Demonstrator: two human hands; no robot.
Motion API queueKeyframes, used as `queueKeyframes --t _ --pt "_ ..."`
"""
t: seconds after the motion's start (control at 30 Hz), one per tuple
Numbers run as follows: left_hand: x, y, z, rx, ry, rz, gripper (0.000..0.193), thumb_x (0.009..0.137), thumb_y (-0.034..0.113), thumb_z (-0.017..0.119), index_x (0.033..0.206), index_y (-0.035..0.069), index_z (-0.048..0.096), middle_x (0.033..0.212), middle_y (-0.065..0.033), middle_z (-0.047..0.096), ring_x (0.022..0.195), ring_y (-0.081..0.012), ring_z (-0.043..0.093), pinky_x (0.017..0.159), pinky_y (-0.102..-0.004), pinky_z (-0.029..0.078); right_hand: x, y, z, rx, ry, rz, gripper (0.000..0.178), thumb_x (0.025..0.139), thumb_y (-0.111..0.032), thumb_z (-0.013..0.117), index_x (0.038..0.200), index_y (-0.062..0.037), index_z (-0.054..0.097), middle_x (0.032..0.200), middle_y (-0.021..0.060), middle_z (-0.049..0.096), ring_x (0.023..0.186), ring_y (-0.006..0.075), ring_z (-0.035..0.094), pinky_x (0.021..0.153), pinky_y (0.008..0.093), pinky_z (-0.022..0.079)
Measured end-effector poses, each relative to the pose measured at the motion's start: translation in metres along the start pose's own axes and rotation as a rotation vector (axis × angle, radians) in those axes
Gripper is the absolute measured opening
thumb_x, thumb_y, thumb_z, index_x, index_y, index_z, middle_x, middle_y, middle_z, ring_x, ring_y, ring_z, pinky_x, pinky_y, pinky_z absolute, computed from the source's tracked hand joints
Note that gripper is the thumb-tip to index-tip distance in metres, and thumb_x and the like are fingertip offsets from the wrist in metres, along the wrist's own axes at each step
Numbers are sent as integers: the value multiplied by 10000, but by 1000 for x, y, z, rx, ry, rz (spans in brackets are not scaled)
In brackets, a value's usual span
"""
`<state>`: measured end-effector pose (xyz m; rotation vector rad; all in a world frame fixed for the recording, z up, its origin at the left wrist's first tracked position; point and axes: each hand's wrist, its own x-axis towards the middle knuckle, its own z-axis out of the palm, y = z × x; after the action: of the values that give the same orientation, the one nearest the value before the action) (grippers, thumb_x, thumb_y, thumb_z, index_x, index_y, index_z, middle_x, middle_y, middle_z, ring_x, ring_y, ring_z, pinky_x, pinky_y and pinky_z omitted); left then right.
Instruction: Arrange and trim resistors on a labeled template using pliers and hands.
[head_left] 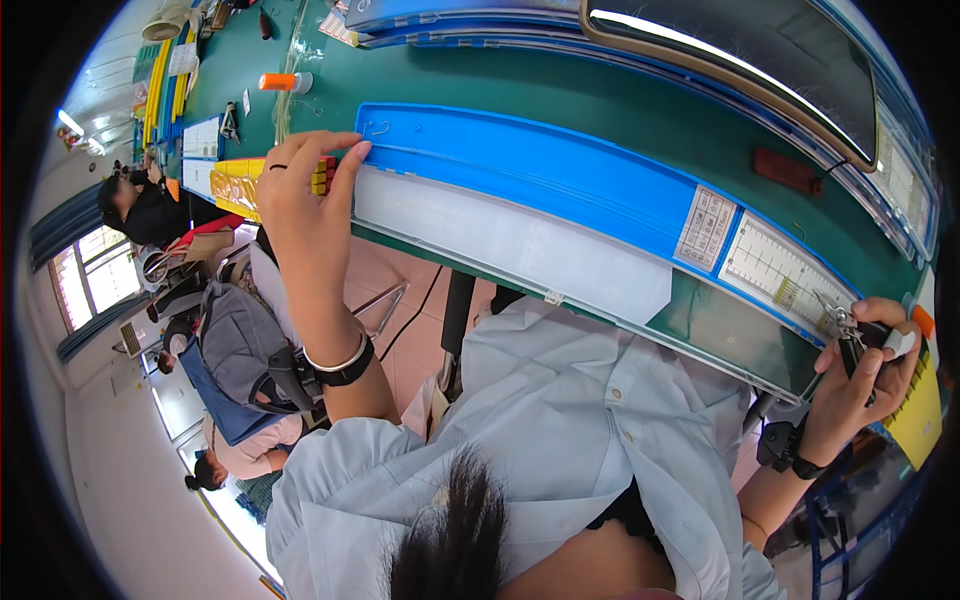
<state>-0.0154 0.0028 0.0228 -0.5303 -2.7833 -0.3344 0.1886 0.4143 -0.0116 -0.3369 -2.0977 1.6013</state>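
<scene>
A long, shallow blue plastic case [530, 170] lies across the table in front of me, a clear panel [735, 325] along its near side. My left hand [305, 195] pinches the case's left end between thumb and fingers. Near that end, a small bent wire hook [379, 128] is inside the case. My right hand [870, 365] is closed around a small pair of pliers [850, 335] with dark handles, its metal jaws over the case's right end. A printed label [707, 228] and a ruled chart [780, 262] sit in that right part. A white piece covers one right fingertip.
Stacked blue cases [480, 25] and a dark-screened device [740, 60] lie at the far right of the green table [400, 80]. An orange-capped bottle [285, 82] stands far left; yellow strips [235, 185] lie by my left hand. A dark red block [787, 170] is behind the case. Other people sit at left.
</scene>
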Motion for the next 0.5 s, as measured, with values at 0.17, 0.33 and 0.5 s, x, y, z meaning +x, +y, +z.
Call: queueKeyframes --t 0.17,0.33,0.5 --pt "2 4 1 -5 -49 -49 102 856 47 746 920 -20 703 928 -96 691 889 -231 648 810 -324 480 0 0 -3 5 7 9 424 991 -353 650 959 -78 329 1056 216 617 568 131 557 425 208 489" --pt "-2 -2 5 15 -19 -17 91 885 47 715 931 -24 682 924 -102 676 876 -234 632 805 -325 473 -1 4 -5 28 -14 3 423 990 -352 651 966 -81 326 1054 219 618 619 127 579 433 202 499" --pt "1 -1 8 -44 -45 -56 110 921 97 680 949 -6 654 946 -114 644 934 -281 579 819 -371 461 -1 3 -9 22 -29 11 429 986 -360 657 969 -85 328 1053 221 617 647 122 585 437 200 504"
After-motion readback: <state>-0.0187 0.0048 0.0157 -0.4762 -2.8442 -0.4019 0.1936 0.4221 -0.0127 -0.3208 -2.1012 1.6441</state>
